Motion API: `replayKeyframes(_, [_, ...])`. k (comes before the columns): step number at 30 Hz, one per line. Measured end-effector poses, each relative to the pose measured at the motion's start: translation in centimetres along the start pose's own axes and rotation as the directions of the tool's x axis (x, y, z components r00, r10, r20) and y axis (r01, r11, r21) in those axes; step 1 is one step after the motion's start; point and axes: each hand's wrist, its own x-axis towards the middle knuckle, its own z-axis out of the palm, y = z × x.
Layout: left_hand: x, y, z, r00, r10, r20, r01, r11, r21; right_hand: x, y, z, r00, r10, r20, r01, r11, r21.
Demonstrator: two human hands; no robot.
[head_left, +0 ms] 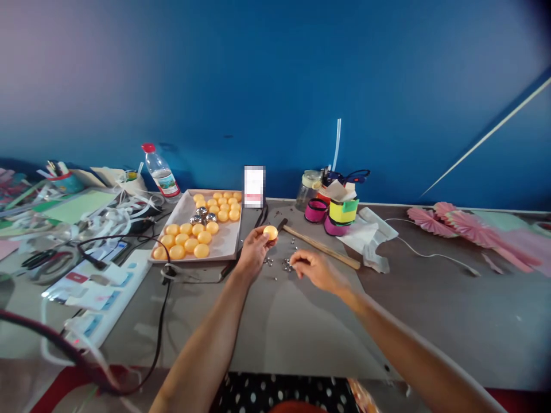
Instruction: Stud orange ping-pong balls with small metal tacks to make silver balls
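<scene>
My left hand [255,248] holds an orange ball [271,232] over the table's [301,327] middle; I can't tell whether my right hand [316,269] grips metal bits [286,265]. Grey surface stretches to the front edge; a blue wall [275,103] stands behind.

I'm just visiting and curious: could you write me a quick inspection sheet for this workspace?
Surface: grey table, crowded toward the back and left.
Job's things: orange balls and silvery balls in a shallow tray; small shiny pieces loose on the table.
Clutter: hammer, water bottle, pink paper fans.
Grips: left grip holds one orange ball; right grip is beside the shiny pieces, and whether it holds one cannot be told.
Cables: white power strip at left; dark cable crossing the lower left.
Surroundings: blue wall behind; other people, nothing seen.
</scene>
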Motion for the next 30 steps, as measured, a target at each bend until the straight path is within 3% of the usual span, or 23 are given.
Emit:
replayKeyframes(2, [-0.2,0.2,0.0,1.000,-0.013,0.025,0.013,1.000,0.001,1.6,-0.6,-0.5,0.996,-0.006,-0.090,0.024,0.981,0.194])
replayKeyframes(6, [-0.5,0.6,-0.1,0.997,-0.032,0.075,0.031,0.999,0.009,5.1,-0.7,-0.4,0.976,-0.054,-0.213,0.139,0.903,0.407])
replayKeyframes(11, [-0.6,0.7,0.0,0.995,-0.080,0.063,0.079,0.997,0.015,7.2,0.3,0.9,0.968,-0.083,-0.237,0.201,0.825,0.528])
replayKeyframes(18, [-0.5,0.6,0.0,0.997,-0.065,0.028,0.062,0.993,0.100,7.6,0.8,1.9,0.965,-0.104,-0.239,0.228,0.785,0.577])
replayKeyframes(30, [-0.5,0.6,0.6,0.999,-0.047,-0.008,0.047,0.989,0.139,7.8,1.5,2.0,0.982,-0.073,-0.173,0.165,0.773,0.612])
